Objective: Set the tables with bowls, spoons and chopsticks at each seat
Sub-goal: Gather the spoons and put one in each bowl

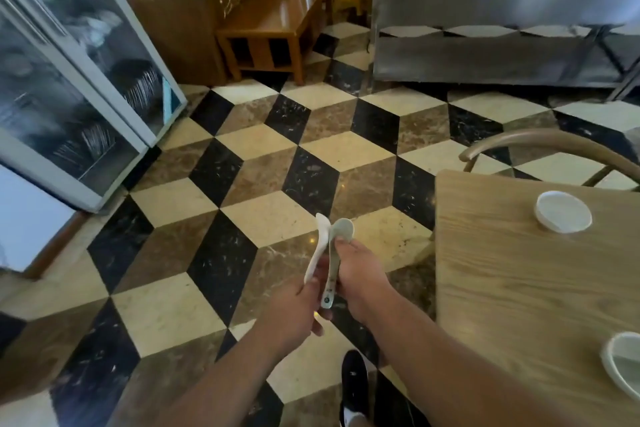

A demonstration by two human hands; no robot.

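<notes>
bowls: far bowl, near bowl, both on table
hands: left hand, right hand both gripping spoons
room: open floor left of table edge

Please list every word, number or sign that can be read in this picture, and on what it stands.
No text can be read.
Dark round mark on the handle of the greyish spoon: too small to read.
Teal label on the glass cabinet: blurred, unreadable.
</notes>
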